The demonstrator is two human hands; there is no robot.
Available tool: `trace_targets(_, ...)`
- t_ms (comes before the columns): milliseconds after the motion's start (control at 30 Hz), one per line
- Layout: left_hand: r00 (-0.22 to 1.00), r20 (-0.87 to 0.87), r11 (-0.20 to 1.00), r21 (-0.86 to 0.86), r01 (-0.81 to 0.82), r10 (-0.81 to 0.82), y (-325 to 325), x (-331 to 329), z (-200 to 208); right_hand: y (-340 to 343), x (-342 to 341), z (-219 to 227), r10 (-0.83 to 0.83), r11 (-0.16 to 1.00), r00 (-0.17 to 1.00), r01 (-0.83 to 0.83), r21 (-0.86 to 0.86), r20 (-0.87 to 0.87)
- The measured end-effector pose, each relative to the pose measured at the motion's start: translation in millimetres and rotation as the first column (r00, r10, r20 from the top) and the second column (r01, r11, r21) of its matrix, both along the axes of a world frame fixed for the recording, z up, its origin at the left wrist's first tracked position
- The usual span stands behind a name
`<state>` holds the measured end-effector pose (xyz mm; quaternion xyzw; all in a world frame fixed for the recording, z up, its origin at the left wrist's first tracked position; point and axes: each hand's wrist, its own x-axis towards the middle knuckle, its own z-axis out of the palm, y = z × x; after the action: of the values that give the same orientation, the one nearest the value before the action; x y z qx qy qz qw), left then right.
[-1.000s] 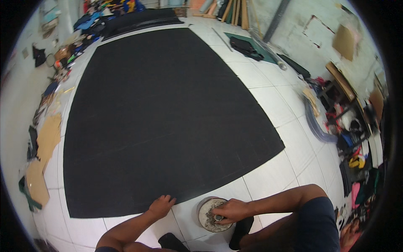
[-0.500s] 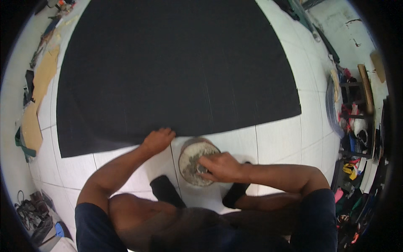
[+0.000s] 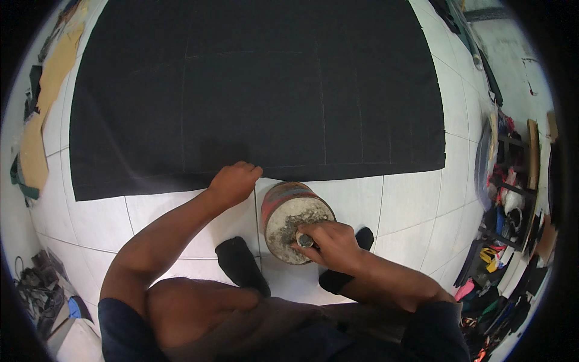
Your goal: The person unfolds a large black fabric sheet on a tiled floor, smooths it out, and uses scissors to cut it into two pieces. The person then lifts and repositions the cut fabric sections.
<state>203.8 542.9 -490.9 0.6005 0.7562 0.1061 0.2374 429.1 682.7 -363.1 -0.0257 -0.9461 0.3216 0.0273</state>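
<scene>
A: Head view. Where is the left hand [image 3: 234,183] sitting?

B: It is resting knuckles-down, fingers curled together, on the near edge of the black cloth [image 3: 253,90], which is lying flat across the white tiled floor [image 3: 410,199].

A: And the right hand [image 3: 330,243]?

B: It is pinching a small round metal piece [image 3: 304,240] over the grimy top of a can [image 3: 292,218]. The can is standing on the tiles just beside the cloth's edge, between both hands.

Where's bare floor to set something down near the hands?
Bare white tile lies right of the can, below the black sheet. More lies left of the left hand, under the sheet's near edge. Crowded: around the can, right hand and dark feet; clutter along the right edge.
</scene>
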Motion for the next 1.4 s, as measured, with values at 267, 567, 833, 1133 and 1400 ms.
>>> trace_targets(267, 0.997, 0.067, 0.999, 0.025, -0.047, 0.045, -1, -1, 10, -9, 9, 4, -0.127, 0.992, 0.990, 0.128, -0.007, 0.061)
trace_targets(567, 0.994, 0.094, 0.999, -0.008, -0.047, 0.047, 1, 0, 19, -9, 5, 5, -0.136, 0.991, 0.991, 0.136, 0.015, 0.014)
trace_targets(833, 0.990, 0.126, 0.997, -0.057, -0.058, 0.065, 2, 2, 23, -13, 9, 10, -0.213, 0.972, 0.958, 0.228, -0.060, 0.194)
trace_targets(1133, 0.996, 0.067, 0.997, 0.048, -0.057, 0.054, -2, 2, 15, -10, 3, 15, -0.160, 0.975, 0.959, 0.191, -0.113, 0.234)
trace_targets(1400, 0.996, 0.080, 0.996, 0.071, -0.048, 0.042, -4, 10, 22, 81, 55, 50, 0.159, 0.987, 0.873, -0.127, -0.098, 0.462)
